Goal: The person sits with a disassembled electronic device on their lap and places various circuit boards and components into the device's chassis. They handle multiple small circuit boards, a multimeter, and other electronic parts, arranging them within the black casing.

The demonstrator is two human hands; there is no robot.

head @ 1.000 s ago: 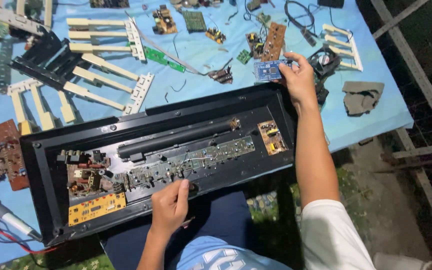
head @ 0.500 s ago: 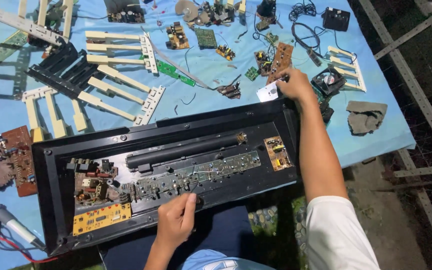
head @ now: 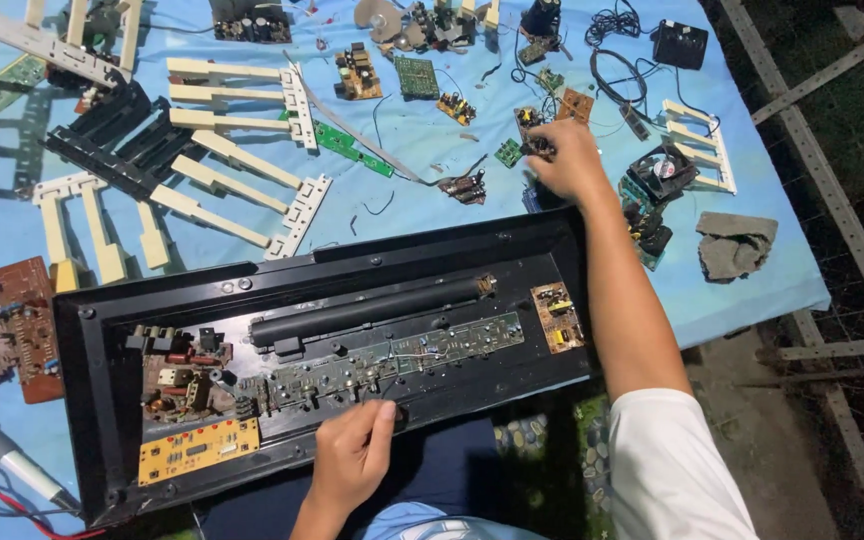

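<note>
A blue-covered work table (head: 432, 215) outdoors at night, strewn with electronic parts: my left hand (head: 352, 455) rests on the near edge of an opened black keyboard casing (head: 102, 400), fingers curled and pressing down, seemingly to steady it. My right hand (head: 567, 160) reaches past the casing's far right corner, fingers pinched around a small dark component (head: 539, 147) among loose circuit boards. Detached white piano keys (head: 232, 190) lie far left; a small cooling fan (head: 664, 170) and grey rag (head: 735, 243) sit right. A soldering iron (head: 7, 455) lies near left.

Outdoor repair bench, circuit boards (head: 417, 77), soldering iron (head: 7, 455)
</note>
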